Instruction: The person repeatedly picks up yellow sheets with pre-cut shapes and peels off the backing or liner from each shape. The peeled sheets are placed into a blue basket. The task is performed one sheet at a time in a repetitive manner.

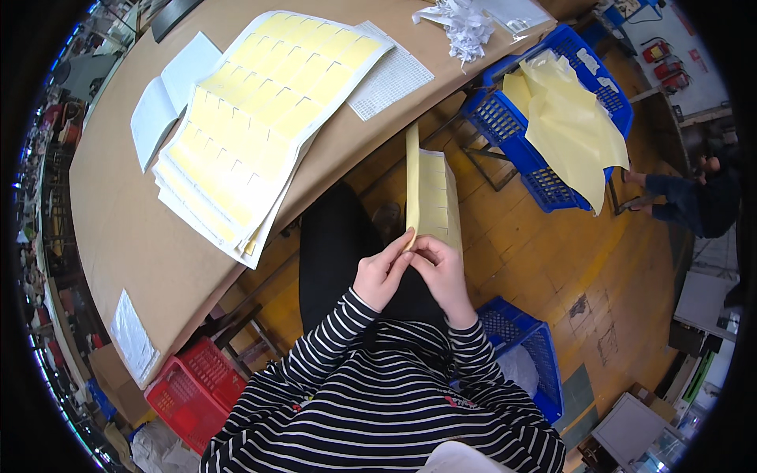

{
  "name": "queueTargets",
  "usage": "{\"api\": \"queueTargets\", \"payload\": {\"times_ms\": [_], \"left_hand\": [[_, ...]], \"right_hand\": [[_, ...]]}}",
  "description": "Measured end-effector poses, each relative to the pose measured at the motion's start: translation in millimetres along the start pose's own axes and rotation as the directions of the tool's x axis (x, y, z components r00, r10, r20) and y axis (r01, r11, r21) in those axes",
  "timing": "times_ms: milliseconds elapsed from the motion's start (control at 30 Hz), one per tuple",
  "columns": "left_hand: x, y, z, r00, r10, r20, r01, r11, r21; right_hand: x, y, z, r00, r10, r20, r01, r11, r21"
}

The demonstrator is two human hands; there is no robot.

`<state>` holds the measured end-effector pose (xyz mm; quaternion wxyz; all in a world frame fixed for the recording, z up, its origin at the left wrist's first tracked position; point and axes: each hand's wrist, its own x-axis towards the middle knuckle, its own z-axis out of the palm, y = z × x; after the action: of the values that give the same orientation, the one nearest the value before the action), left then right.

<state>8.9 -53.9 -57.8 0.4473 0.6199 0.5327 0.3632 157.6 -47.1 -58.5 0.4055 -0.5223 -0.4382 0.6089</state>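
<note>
Both my hands pinch the near end of a yellow sheet (434, 193) with cut lines across it, held out over my lap. A narrow yellow strip along its left side stands up like a folded or peeled edge; I cannot tell which. My left hand (380, 274) grips that strip's near corner between thumb and fingers. Right against it, my right hand (443, 277) pinches the same corner, fingertips touching the left ones. On the table to the left lies a stack of white-edged yellow sheets (260, 110) with rows of small cut marks.
A brown-covered table (102, 205) curves along my left. An open notebook (162, 106), a printed grid sheet (390, 75) and white paper scraps (461, 27) lie on it. A blue crate (544, 185) holds crumpled yellow sheet (572, 126). Red (185, 402) and blue baskets (548, 370) flank me. Another person (694, 201) is at right.
</note>
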Motion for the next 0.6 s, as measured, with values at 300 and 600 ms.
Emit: {"api": "queueTargets", "payload": {"times_ms": [300, 600], "left_hand": [[5.5, -2.0, -14.0, 0.996, 0.061, 0.063, -0.062, 0.998, 0.012], [-2.0, -7.3, -5.9, 0.959, -0.179, -0.221, 0.155, 0.981, -0.120]], "right_hand": [[9.1, -2.7, -18.2, 0.955, 0.135, 0.265, -0.247, 0.856, 0.454], [7.6, 3.4, -1.5, 0.935, -0.138, -0.325, 0.152, 0.988, 0.016]]}}
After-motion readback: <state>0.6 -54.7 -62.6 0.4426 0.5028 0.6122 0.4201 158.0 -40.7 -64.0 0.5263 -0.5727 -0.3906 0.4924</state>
